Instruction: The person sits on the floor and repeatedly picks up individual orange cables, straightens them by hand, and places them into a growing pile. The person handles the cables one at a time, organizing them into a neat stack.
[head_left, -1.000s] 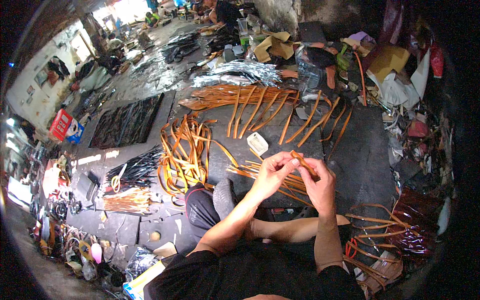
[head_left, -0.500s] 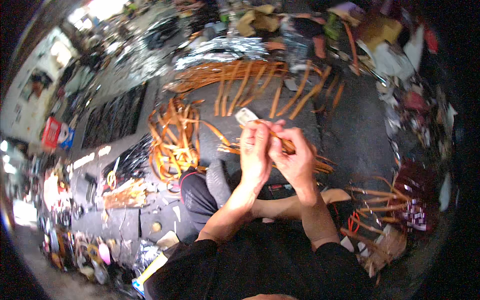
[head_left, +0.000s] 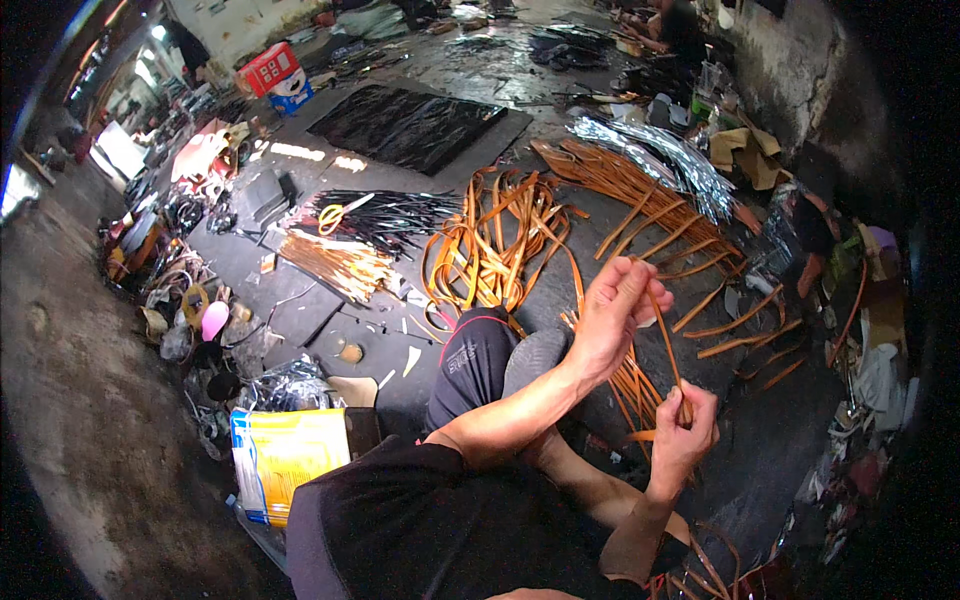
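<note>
Strap (head_left: 665,345), one thin orange strip, runs between my two hands above the floor (head_left: 400,330) in front of my knee. My left hand (head_left: 615,315) has its grip closed over the upper end, fingers curled tight around it. My right hand (head_left: 685,435) has its grip pinched shut on the lower end, thumb against fingers. Just beneath the hands lies one small bundle (head_left: 635,385) of like strips; I cannot count them. Further out I see one tangled heap of orange loops (head_left: 495,245), one long row of strips (head_left: 640,195), one black bundle (head_left: 385,215), one pale bundle (head_left: 335,262), one silver pile (head_left: 665,160), one black sheet (head_left: 405,120), and one yellow bag (head_left: 285,455) by my left side.
</note>
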